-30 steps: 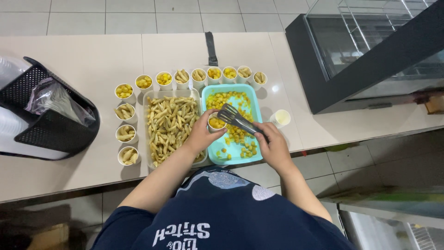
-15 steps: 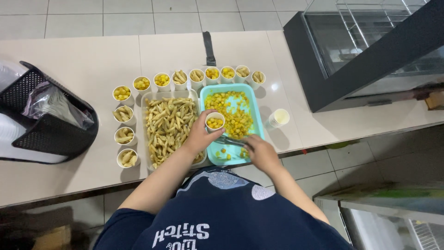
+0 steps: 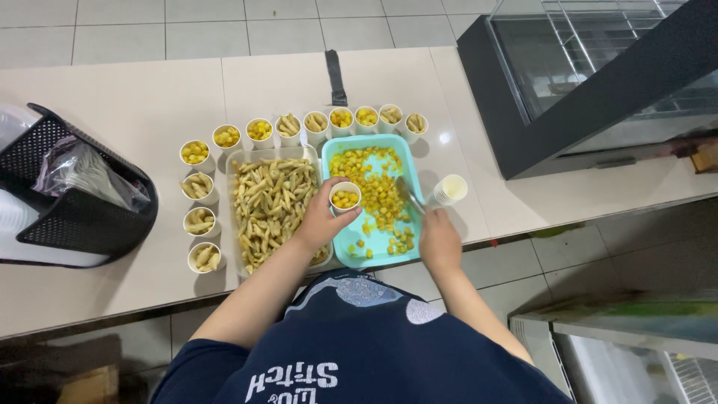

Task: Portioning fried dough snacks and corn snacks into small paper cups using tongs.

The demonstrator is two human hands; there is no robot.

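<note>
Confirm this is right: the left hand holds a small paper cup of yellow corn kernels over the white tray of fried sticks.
Wrong in one respect: the head view shows the left hand holding the small paper cup of yellow corn kernels over the turquoise plastic tray, not the white one.

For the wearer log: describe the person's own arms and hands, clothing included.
Both forearms are bare, and the left hand and right hand wear no gloves. No watch or ring shows. The dark navy top has short sleeves, white lettering and pale round patches.
</note>
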